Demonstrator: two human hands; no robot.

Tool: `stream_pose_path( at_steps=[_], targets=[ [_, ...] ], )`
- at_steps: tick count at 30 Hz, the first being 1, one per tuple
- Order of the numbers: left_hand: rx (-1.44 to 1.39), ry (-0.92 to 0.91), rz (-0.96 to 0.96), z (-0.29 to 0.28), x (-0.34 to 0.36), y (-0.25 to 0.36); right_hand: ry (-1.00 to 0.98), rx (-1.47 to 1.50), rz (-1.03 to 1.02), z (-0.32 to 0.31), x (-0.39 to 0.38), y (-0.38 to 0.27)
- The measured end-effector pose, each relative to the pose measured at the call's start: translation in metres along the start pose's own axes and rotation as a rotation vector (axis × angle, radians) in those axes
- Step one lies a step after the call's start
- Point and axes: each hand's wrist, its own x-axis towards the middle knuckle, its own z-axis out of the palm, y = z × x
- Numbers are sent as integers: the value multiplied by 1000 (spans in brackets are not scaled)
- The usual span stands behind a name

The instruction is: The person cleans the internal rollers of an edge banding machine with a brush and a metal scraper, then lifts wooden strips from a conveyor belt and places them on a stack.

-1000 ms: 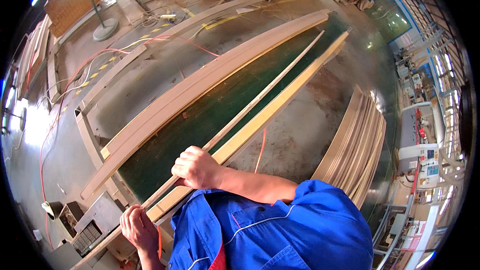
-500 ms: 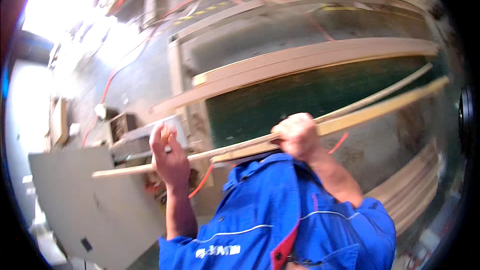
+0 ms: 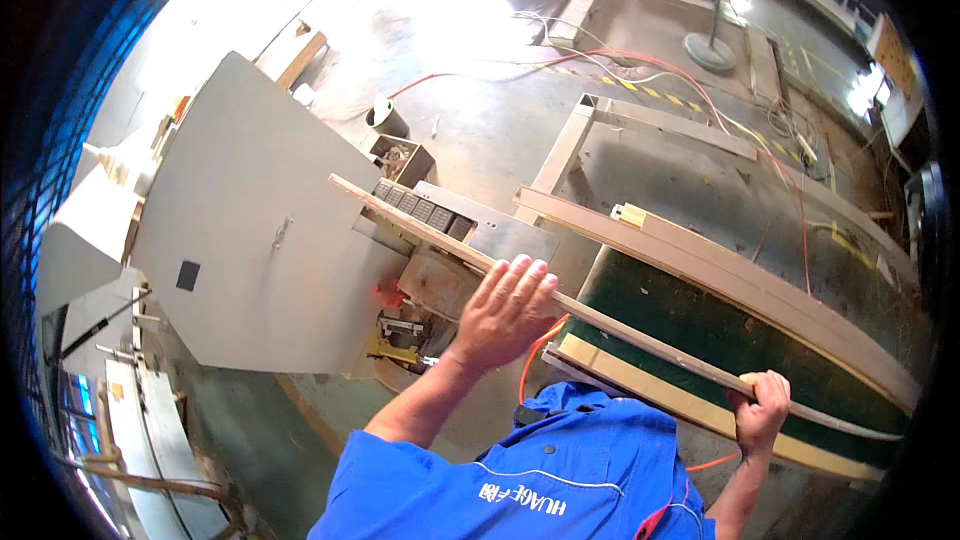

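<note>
A long, thin wooden strip runs slantwise in front of me, from the metal plate with grey blocks down to the far right. My left hand lies over the strip with its fingers stretched out and close together. Further right, my right hand is closed round the same strip. The strip's left end reaches past a row of dark grey blocks beside a bare metal plate. Below the left hand sits a yellow and black nail gun.
A green-topped bench carries long brown boards and a pale yellow strip. At left stands a large light-grey panel. Beyond the blocks are a scrap box and a bucket. An orange hose hangs near my body.
My view has turned left. The left hand, raised with bent fingers before, now lies flat over the strip. My right hand, still gripping, is further out to the right from my body.
</note>
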Motion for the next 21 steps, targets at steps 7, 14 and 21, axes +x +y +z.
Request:
stream_pose_path(
  at_steps=[7, 14, 21],
  targets=[
    [179, 143, -141, -29, -17, -77, 27, -4, -20, -13, 0, 16],
    [126, 129, -201, -8, -10, -49, 90, -102, -73, -21, -7, 20],
    [42, 258, 71, -40, 7, -18, 110, -14, -131, 0, -14, 38]
  ],
)
